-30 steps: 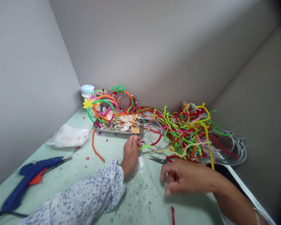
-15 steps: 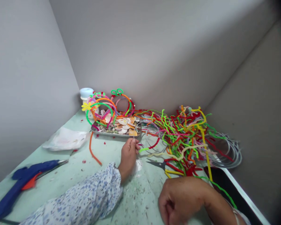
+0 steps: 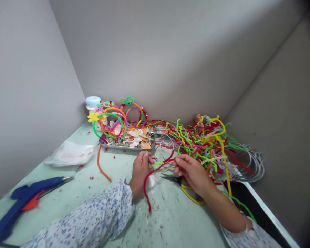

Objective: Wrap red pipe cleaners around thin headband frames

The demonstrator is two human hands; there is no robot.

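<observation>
My left hand (image 3: 141, 170) is closed on a bare wire headband (image 3: 158, 133), whose hoop arches up from the fingers. One leg of that headband is wrapped in red and bright green pipe cleaner. My right hand (image 3: 192, 171) pinches a long red pipe cleaner (image 3: 145, 187) close to the wrapped leg. The pipe cleaner's free end curves left and down toward the table; whether its pinched end touches the headband I cannot tell. Beneath my right hand lie scissors (image 3: 188, 194) with yellow and red handles, partly hidden by the hand.
A blue glue gun (image 3: 26, 198) and a clear plastic bag (image 3: 71, 154) lie left. Behind stand a metal tray (image 3: 126, 148) of shells and several finished headbands (image 3: 111, 119). On the right are a heap of pipe cleaners (image 3: 196, 137), coiled wire hoops (image 3: 255, 168) and a black bin (image 3: 250, 199).
My right hand has risen from the lower right to the headband, bringing a red pipe cleaner with it. My left hand stays on the headband.
</observation>
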